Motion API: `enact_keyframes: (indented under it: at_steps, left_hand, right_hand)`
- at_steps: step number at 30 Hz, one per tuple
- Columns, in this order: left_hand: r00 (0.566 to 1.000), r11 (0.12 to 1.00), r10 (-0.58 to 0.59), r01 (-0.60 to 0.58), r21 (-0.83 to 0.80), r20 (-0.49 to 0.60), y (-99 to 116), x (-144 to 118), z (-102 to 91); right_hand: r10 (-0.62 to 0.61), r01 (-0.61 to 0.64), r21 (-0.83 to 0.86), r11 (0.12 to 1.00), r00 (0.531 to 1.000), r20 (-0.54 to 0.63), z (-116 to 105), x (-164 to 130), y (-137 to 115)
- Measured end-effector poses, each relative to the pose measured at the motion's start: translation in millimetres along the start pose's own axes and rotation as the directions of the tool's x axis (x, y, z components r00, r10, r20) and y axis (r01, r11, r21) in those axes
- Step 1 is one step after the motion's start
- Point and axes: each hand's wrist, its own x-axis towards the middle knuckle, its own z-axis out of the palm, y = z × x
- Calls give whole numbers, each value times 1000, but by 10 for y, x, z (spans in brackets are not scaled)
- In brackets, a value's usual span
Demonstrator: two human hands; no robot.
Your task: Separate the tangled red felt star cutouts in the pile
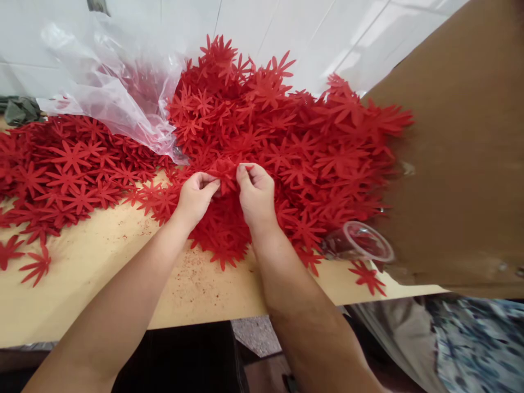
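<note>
Between my two hands is a red fabric flower piece (226, 173) with narrow petals, held just above a large heap of similar red flower pieces (286, 136). My left hand (197, 197) pinches its left side between thumb and fingers. On the other side, my right hand (257, 192) pinches a petal tip with thumb and forefinger. Whether the held piece is one layer or several, I cannot tell. More flower pieces lie on the table (204, 284) beneath and around my hands.
A second red pile (73, 169) spreads at the left. Behind it stands a clear plastic bag (118, 93). A clear plastic cup (364, 243) lies tipped over near a tall brown cardboard panel (458, 153) on the right. White tiles line the back. Patterned cloth (478, 338) shows at lower right.
</note>
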Motion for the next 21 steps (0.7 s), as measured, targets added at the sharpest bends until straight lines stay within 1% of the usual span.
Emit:
enact_keyframes:
  at_steps: [4, 5, 7, 9, 10, 12, 14, 15, 16, 18, 21]
  left_hand:
    - [1000, 1000, 15, -15, 13, -4, -11, 2, 19]
    - [1000, 1000, 11, -11, 9, -4, -12, 2, 22]
    - [1000, 1000, 2, -2, -3, -7, -12, 5, 21]
    - [1000, 1000, -2, 2, -12, -17, -11, 12, 12]
    - [1000, 1000, -2, 2, -13, -25, -12, 16, 6]
    - [999, 1000, -1, 0, -10, -35, -21, 26, -9]
    - [999, 1000, 14, -14, -1, -32, -36, 35, -23]
    - [999, 1000, 30, -30, 10, -29, -44, 38, -28]
    - [998, 998, 50, -50, 24, -28, -53, 40, -32]
    - [996, 995, 88, -87, 53, -23, -67, 42, -34]
    - [991, 988, 134, -134, 71, 8, -81, 33, -20]
  right_hand:
    - [26, -22, 22, 1000, 984, -175, -61, 70, 59]
    - [34, -27, 35, 999, 980, -196, -75, 86, 67]
    - [31, -18, 69, 997, 981, -194, -92, 103, 68]
    - [15, 2, 107, 994, 987, -157, -89, 93, 45]
    - [16, -1, 123, 992, 993, -120, -82, 79, 24]
    - [40, -39, 141, 989, 999, -6, -63, 40, -26]
    - [56, -72, 114, 991, 989, 136, -43, 2, -73]
    - [53, -71, 91, 993, 981, 185, -35, -13, -91]
    - [44, -60, 73, 996, 977, 210, -27, -24, -103]
    - [27, -39, 55, 998, 978, 207, -16, -36, -114]
    - [23, -27, 23, 999, 989, 149, -14, -46, -119]
